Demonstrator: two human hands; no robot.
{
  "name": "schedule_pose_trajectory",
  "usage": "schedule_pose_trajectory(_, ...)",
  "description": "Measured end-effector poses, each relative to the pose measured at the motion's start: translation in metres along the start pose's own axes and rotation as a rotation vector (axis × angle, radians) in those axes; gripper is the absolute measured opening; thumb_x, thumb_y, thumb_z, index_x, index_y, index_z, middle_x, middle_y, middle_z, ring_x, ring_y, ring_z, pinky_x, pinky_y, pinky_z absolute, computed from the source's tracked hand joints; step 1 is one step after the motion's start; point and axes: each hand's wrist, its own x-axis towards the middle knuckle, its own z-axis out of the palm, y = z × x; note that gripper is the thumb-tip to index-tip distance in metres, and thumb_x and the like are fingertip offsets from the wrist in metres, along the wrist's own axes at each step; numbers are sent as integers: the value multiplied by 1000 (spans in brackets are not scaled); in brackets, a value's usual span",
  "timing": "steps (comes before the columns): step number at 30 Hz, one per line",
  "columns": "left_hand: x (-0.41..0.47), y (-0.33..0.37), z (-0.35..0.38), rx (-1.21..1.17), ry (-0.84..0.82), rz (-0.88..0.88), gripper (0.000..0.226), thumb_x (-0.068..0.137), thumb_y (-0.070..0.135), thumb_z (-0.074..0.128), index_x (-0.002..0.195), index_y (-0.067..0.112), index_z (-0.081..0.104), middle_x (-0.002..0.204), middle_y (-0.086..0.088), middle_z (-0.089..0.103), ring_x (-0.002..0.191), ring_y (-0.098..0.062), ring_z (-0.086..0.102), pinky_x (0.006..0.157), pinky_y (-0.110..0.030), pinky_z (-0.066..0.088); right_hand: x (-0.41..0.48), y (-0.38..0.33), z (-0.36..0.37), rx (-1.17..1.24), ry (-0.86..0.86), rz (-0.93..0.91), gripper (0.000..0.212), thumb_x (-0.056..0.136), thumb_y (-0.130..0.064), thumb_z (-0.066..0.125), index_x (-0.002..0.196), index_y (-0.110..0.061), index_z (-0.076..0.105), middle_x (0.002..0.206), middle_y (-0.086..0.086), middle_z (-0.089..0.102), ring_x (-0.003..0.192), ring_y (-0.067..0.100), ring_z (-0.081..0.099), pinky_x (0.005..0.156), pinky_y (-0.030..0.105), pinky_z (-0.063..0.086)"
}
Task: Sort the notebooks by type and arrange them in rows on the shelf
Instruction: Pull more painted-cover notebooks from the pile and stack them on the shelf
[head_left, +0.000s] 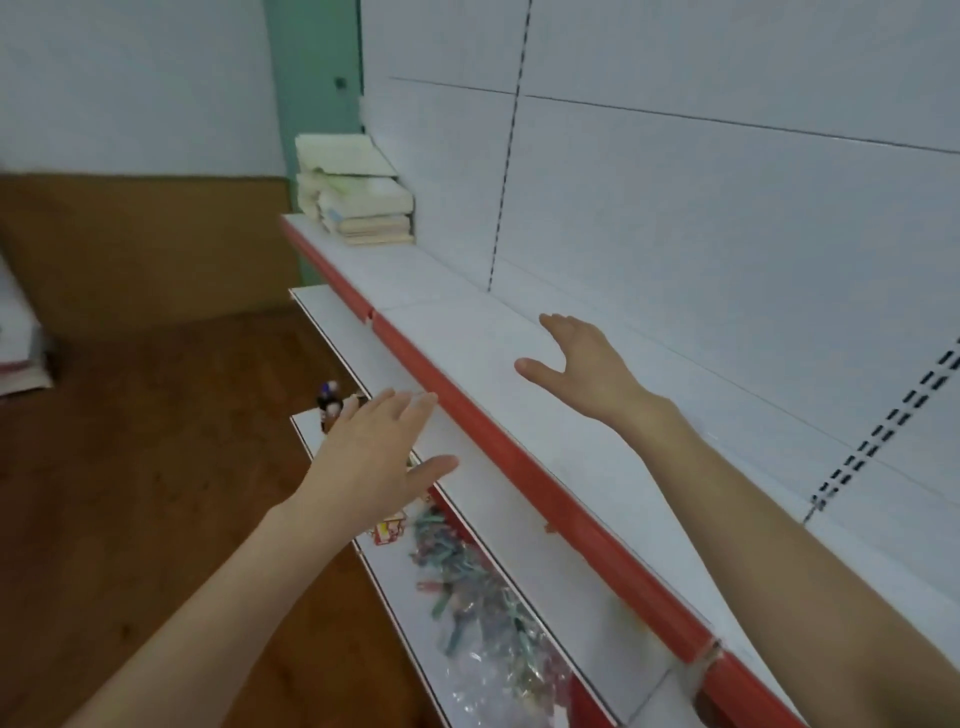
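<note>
The long white shelf (415, 280) with its red front lip runs away to the left against a pale back panel (675, 208), above a brown wooden floor (156, 467). The notebooks (358, 197) sit in one uneven pile at the shelf's far left end, against the panel and well apart from both hands. The pale upper ones lie askew on the thicker ones below. No rows are laid out yet, so the step in hand looks like fetching that pile. It would go best by taking a few at a time, with one hand under the bottom cover and the other steadying the loose top ones, then setting like with like from the panel outward along the bare stretch. The right grip (587, 364), a bare hand, hovers over the shelf with fingers straight, thumb spread wide and nothing in it; whether it touches the surface I cannot tell. The left grip (374, 457) is equally spread and empty, held out in front of the red lip. Below it, a lower shelf carries a clear bag of coloured bits (467, 587) and a small figurine (330, 402).
</note>
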Motion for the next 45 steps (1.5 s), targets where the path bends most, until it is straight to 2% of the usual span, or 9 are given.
schedule_pose_trajectory(8, 65, -151, -17, -26, 49, -127, 71, 88, 60, 36, 147, 25, 17, 152, 1, 25, 142, -15, 17, 115, -36, 10, 155, -91, 61, -1, -36, -116, 68, 92, -42, 49, 146, -10, 23, 153, 7, 24, 142, 21, 18, 113, 28, 13)
schedule_pose_trajectory(15, 146, -291, -13, 12, -7, -248, 73, 88, 61, 35, 148, 25, 14, 154, 2, 21, 143, -15, 14, 115, -36, 11, 320, -151, 131, 26, -78, -215, 67, 93, -40, 50, 146, -9, 22, 153, 9, 23, 141, 22, 18, 112, 28, 11)
schedule_pose_trajectory(22, 217, -424, -31, 42, 12, -341, 73, 87, 62, 34, 147, 26, 15, 154, 2, 22, 143, -16, 14, 116, -36, 10, 469, -235, 177, 30, -89, -309, 63, 92, -40, 52, 142, -7, 32, 146, 11, 36, 135, 25, 31, 107, 30, 23)
schedule_pose_trajectory(25, 245, -478, -30, 52, 6, -348, 72, 87, 62, 35, 147, 27, 15, 153, 3, 22, 143, -16, 15, 115, -36, 10, 523, -266, 202, 33, -80, -334, 67, 90, -44, 53, 143, -10, 30, 148, 9, 34, 136, 23, 30, 110, 32, 24)
schedule_pose_trajectory(30, 308, -569, -27, 42, -2, -259, 73, 87, 62, 35, 147, 26, 14, 154, 2, 21, 143, -16, 15, 115, -35, 10, 599, -290, 239, 15, -34, -258, 63, 89, -40, 55, 139, -7, 36, 141, 12, 42, 129, 26, 37, 104, 32, 30)
schedule_pose_trajectory(34, 370, -620, -26, 38, -37, -89, 72, 88, 60, 35, 147, 25, 15, 153, 1, 23, 142, -16, 17, 115, -35, 12, 645, -288, 253, 33, 18, -102, 64, 90, -40, 55, 141, -7, 34, 144, 12, 39, 132, 26, 34, 107, 32, 25)
schedule_pose_trajectory(39, 449, -654, -13, -25, -30, 126, 71, 89, 58, 38, 147, 22, 20, 149, -1, 32, 138, -16, 26, 113, -34, 17, 683, -266, 257, 29, 36, 88, 67, 91, -39, 54, 144, -7, 28, 151, 11, 28, 140, 23, 23, 112, 30, 15)
schedule_pose_trajectory(45, 537, -678, 11, -145, -38, 279, 71, 88, 58, 41, 146, 20, 22, 148, -1, 33, 135, -17, 30, 109, -28, 23, 752, -227, 252, -38, 134, 266, 68, 91, -42, 52, 144, -9, 27, 152, 9, 27, 140, 23, 21, 111, 30, 17)
